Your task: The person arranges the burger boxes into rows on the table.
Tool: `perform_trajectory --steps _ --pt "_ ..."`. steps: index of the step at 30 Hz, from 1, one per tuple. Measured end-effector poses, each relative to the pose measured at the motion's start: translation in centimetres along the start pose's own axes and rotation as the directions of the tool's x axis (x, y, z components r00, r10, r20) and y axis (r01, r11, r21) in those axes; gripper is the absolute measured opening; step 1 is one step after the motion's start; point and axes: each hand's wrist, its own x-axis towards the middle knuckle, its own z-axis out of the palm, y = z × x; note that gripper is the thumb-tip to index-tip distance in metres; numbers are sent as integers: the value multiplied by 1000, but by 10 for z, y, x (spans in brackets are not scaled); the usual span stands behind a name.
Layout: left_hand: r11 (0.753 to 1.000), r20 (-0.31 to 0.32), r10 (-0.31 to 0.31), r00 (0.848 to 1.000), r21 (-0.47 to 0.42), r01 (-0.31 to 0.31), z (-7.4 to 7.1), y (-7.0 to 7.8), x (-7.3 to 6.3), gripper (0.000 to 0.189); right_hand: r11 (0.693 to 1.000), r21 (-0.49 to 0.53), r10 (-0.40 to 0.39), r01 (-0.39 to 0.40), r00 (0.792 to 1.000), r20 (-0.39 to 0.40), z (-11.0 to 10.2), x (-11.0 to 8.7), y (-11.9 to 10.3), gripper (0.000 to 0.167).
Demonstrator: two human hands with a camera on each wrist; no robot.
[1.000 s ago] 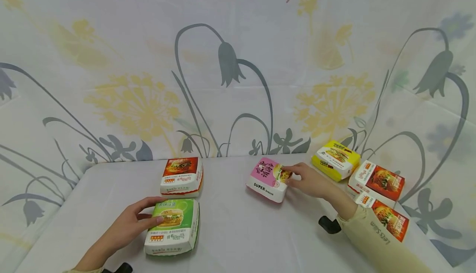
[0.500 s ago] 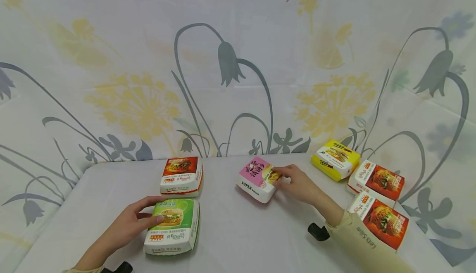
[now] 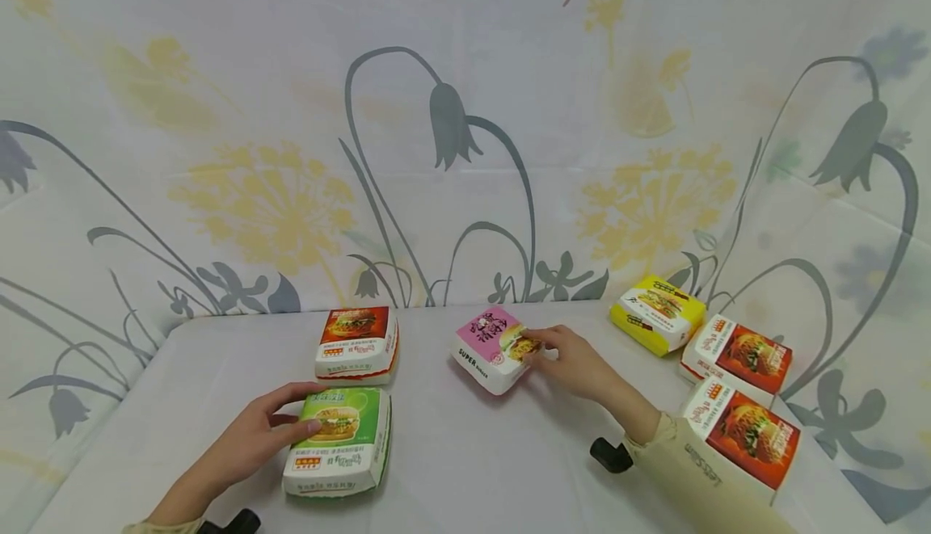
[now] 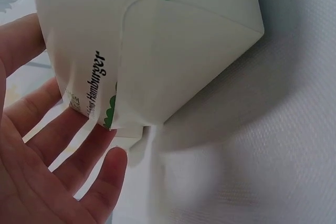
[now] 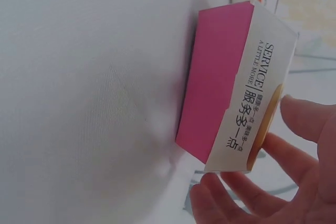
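My left hand (image 3: 258, 437) holds the left side of a green-and-white burger box (image 3: 338, 441), thumb on its lid and index finger at the far corner. In the left wrist view, fingers lie along the white side of this burger box (image 4: 100, 77). Further right, my right hand (image 3: 570, 360) grips the right end of a pink-and-white "SUPER BURGER" box (image 3: 494, 352), which sits at an angle near the table's middle. The right wrist view shows the bright pink lower wall of that burger box (image 5: 215, 82), with the fingertips (image 5: 302, 119) around its white end.
Directly behind the green box stands a red-and-white burger box (image 3: 356, 344). At the right are a yellow burger box (image 3: 658, 316) and two more red-and-white boxes, one farther (image 3: 738, 356) and one nearer (image 3: 745, 433), partly behind my sleeve. A flower-print cloth (image 3: 465, 195) rises behind the white table (image 3: 465, 469).
My right hand has moved left with the pink burger box, bringing it closer to the left boxes. More of the nearer right-hand box shows now. The left hand stays on the green box.
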Motion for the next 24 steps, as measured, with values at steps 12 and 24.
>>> perform_trajectory --steps 12,24 --pt "965 -84 232 969 143 -218 -22 35 10 40 982 163 97 -93 995 -17 22 28 -7 43" --pt "927 89 363 927 69 -370 -14 98 64 38 959 262 118 -105 992 -36 31 49 -19 36"
